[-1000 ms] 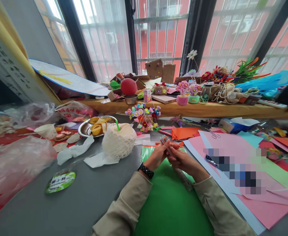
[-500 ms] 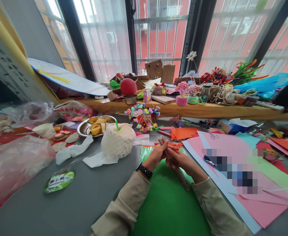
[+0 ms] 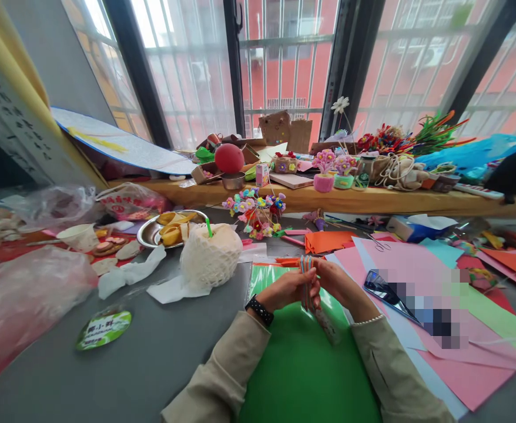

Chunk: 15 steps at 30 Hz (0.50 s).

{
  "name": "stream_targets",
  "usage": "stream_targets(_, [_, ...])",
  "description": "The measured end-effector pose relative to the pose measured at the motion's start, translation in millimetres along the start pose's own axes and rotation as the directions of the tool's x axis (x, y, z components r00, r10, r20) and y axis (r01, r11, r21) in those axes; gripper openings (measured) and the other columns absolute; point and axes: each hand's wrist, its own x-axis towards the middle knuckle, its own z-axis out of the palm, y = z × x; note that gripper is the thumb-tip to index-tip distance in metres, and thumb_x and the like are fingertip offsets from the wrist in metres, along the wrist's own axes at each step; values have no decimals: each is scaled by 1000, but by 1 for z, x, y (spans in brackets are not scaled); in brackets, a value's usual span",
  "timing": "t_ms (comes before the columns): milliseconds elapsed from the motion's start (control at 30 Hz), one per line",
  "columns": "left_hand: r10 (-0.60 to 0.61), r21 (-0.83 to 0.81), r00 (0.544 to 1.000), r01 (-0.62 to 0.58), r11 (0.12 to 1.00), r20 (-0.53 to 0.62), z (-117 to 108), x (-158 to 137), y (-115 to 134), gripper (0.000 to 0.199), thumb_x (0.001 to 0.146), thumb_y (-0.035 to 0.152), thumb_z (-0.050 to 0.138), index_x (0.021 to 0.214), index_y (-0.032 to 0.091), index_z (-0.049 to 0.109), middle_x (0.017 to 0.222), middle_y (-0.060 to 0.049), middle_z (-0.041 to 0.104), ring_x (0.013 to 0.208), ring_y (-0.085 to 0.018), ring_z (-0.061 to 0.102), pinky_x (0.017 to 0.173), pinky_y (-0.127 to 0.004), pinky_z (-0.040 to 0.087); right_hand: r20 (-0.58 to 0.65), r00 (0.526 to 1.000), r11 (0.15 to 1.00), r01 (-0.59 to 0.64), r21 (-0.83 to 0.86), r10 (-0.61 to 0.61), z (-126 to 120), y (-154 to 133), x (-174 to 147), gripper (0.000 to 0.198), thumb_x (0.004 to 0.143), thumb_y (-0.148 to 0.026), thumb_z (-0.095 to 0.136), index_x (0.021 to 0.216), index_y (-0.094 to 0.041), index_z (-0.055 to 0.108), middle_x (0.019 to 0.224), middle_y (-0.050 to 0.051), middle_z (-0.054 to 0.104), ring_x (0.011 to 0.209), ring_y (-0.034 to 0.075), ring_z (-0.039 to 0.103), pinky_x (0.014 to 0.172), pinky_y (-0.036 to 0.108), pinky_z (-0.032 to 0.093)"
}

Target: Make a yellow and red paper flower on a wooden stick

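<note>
Writing in Chinese characters marks the flat green-and-white oval label on the grey surface — we see bare room between it and the smooth green sheet, with pink paper sheets off to the right. Our left hand is wrapped round a bundle of thin multicoloured strands above the sheet — our right hand curls beside it, grip hidden.

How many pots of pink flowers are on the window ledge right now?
2: the pink pot and, just to its right, the green pot, both on the window ledge beyond the right hand. Others may be hidden in the clutter.
</note>
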Motion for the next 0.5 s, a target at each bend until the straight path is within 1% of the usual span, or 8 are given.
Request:
stream_targets(67, [-22,-23,992,25,999,128,3,0,-1,29,71,41,48,68,13,44,51,3,44,49,-12,52,51,-25,38,113,990,996,-84,32,80,1,5,-1,50,65,-52,50,97,-15,55,80,7,60,54,13,54,52,27,42])
stream_targets(100, [-26,-25,984,31,999,175,3,-1,-1,27,72,40,48,71,14,43,51,3,45,49,-12,52,51,-25,38,128,988,995,-88,51,81,2,7,-1,50,63,-52,52,96,-14,56,78,7,60,55,13,55,54,27,42])
stream_targets(167, [-58,-28,965,68,997,256,5,-2,0,28,73,40,46,66,14,40,50,3,43,48,-11,50,51,-25,37,100,994,995,-50,89,41,3,10,-1,45,62,-49,55,89,-14,59,77,6,60,68,15,56,63,27,42])
stream_targets(200, [-65,-37,959,78,996,275,5,-3,0,29,73,41,45,65,14,39,50,3,42,48,-10,49,52,-25,37,77,997,995,-25,98,18,4,11,-1,42,62,-48,56,86,-14,60,77,6,60,72,16,55,66,26,41])
stream_targets(267, [-69,-40,960,83,996,273,6,-4,1,30,73,43,45,65,14,38,51,4,41,48,-10,48,52,-24,36,24,999,994,23,106,-25,7,11,0,37,62,-47,57,80,-15,61,75,4,59,72,15,54,67,26,40])
stream_targets(333, [-63,-45,969,76,996,240,7,-4,2,30,73,43,44,66,15,38,51,4,39,47,-9,46,51,-24,35,-35,998,993,60,106,-56,10,10,1,35,62,-47,57,75,-15,62,72,3,59,69,14,53,65,25,39])
stream_targets(400, [-49,-52,981,60,997,185,9,-4,3,30,73,44,44,68,15,39,51,5,38,44,-7,43,49,-23,33,-96,993,991,76,106,-66,12,9,2,33,61,-47,58,71,-16,61,69,2,58,67,14,52,63,25,39])
stream_targets(500, [-30,-20,997,31,999,65,12,-2,3,29,71,43,47,70,15,41,50,6,36,41,-5,38,45,-20,29,-206,977,990,81,118,-56,11,8,4,34,59,-48,58,69,-16,61,64,1,56,59,13,51,58,25,39])
